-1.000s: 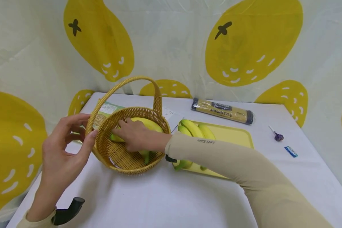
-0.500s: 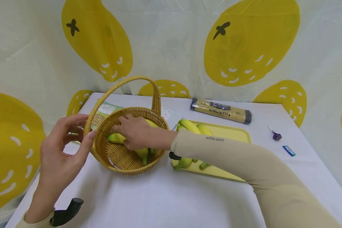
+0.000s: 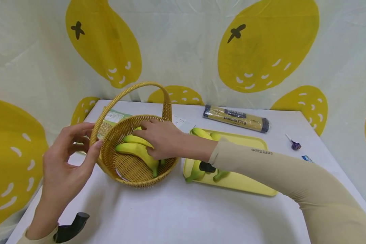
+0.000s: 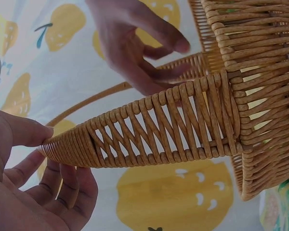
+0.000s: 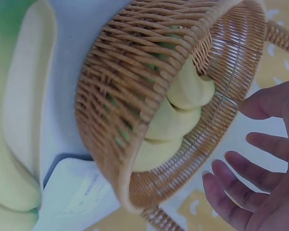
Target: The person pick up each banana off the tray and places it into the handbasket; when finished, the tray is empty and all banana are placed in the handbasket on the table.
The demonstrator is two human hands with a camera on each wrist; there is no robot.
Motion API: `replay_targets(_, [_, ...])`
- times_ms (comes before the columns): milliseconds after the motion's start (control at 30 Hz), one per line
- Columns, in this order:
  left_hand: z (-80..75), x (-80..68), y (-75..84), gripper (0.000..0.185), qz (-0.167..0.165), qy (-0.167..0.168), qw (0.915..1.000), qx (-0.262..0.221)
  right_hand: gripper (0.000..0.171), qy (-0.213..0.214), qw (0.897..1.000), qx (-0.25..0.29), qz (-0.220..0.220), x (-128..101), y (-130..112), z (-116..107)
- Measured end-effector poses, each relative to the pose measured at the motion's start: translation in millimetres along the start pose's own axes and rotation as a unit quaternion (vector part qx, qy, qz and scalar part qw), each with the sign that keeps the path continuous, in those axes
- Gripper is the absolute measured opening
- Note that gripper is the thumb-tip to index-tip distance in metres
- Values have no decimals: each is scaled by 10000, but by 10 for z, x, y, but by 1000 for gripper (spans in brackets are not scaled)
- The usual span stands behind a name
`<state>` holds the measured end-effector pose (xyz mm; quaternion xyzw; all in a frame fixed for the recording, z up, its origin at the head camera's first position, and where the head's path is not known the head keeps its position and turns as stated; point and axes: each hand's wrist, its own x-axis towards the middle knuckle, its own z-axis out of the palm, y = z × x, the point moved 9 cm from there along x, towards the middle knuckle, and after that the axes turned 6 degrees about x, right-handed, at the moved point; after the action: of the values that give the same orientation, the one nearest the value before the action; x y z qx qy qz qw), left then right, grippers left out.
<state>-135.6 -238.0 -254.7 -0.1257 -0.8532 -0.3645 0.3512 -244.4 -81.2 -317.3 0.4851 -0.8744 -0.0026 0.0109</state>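
On the white tabletop (image 3: 158, 217), a round woven basket (image 3: 140, 184) is standing upright, and three yellow bananas are lying inside it. The front banana (image 3: 137, 150) is showing its full length: its long axis is running slantwise, from the left wall of the basket toward the person and to the right, and its green stem is pointing at the near rim. Behind it, the second banana (image 3: 137, 139) is lying close alongside with a similar slant, while the third banana (image 3: 138, 128) is mostly hiding behind the fingers.

The right hand (image 3: 161, 137) is hovering over the far right part of the basket; its fingers are bending loosely and are holding nothing, and the right wrist view is showing a gap between them and the fruit. The left hand (image 3: 70, 152) is gripping the tall handle (image 3: 134, 86) at its left side, thumb on one face and fingers on the other.

To the right of the basket, a yellow tray (image 3: 250, 181) is carrying more bananas (image 3: 201, 133); their long axes are running roughly away from the person, with the visible stems pointing to the near edge, and the right forearm is covering their middle parts. Behind the tray, a spaghetti packet (image 3: 236, 118) is lying lengthwise from left to right, its right end slightly nearer to the person
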Motion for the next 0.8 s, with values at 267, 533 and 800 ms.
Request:
replay_targets(267, [1, 1, 26, 54, 26, -29, 10000, -71, 57, 269, 9981, 475, 287, -360, 231, -179])
replay_targets(533, [14, -8, 29, 56, 128, -27, 9998, -116, 61, 677, 9936, 781, 463, -729, 502, -241])
replay_targets(800, [-2, -3, 26, 56, 96, -51, 9999, -61, 59, 928, 9907, 873, 474, -997, 672, -190])
